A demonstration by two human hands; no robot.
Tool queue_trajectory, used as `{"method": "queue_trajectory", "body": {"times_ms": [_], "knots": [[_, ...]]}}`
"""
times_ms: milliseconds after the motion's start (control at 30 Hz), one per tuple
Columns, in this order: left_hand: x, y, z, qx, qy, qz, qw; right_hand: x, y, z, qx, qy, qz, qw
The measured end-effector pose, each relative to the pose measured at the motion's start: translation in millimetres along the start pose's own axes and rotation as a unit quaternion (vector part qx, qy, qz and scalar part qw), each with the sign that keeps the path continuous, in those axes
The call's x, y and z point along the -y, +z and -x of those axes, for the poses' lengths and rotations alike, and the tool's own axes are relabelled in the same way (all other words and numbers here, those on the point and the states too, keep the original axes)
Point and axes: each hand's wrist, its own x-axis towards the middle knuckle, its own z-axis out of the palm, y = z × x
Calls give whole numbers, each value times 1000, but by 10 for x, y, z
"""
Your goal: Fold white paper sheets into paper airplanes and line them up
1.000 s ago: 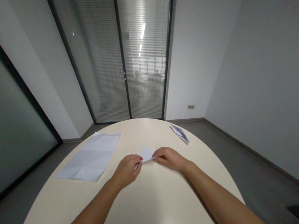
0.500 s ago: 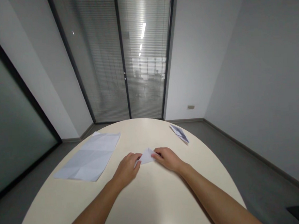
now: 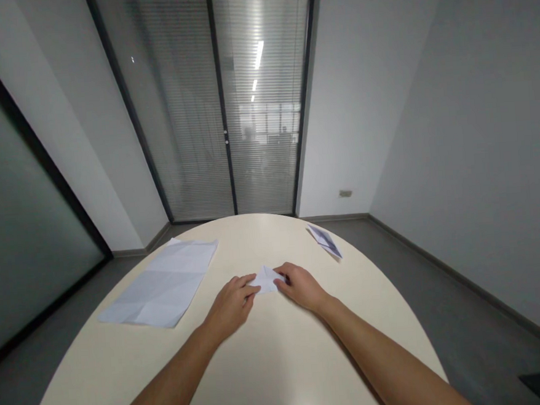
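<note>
Folded paper [image 3: 267, 281] between hands: left fingers [image 3: 252, 289] parted on left end, right fingers [image 3: 282, 283] pinching right.

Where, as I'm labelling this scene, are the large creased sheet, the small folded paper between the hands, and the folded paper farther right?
Large creased sheet [image 3: 161, 285]: head view, on its middle.
Small folded paper [image 3: 266, 281]: head view, on its uncovered middle.
Folded paper farther right [image 3: 325, 242]: head view, on its midsection.
</note>
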Motion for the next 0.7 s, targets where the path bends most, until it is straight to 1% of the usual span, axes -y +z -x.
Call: {"method": "queue_trajectory", "body": {"times_ms": [67, 167, 267, 367, 433, 567, 633, 700], "knots": [[5, 5, 6, -3, 7, -2, 1000, 1, 3, 5, -1, -2, 9, 1000], [8, 2, 10, 2, 13, 4, 1000, 13, 0, 14, -26, -16, 32, 999], [11, 1, 5, 6, 19, 13, 1000, 45, 4, 19, -31, -67, 69, 995], [14, 4, -4, 1, 26, 23, 999, 84, 30, 25, 5, -121, 79, 989], [11, -1, -10, 2, 30, 30, 999, 101, 50, 35, 44, -133, 73, 988], [-8, -19, -15, 2, 29, 35, 999, 128, 42, 71, 136, -91, 75, 984], [-15, -24, -17, 2, 28, 36, 999, 152, 16, 87, 162, -71, 80, 981], [-18, -24, -20, 2, 28, 37, 999, 184, -9, 97, 174, -56, 86, 979]]}}
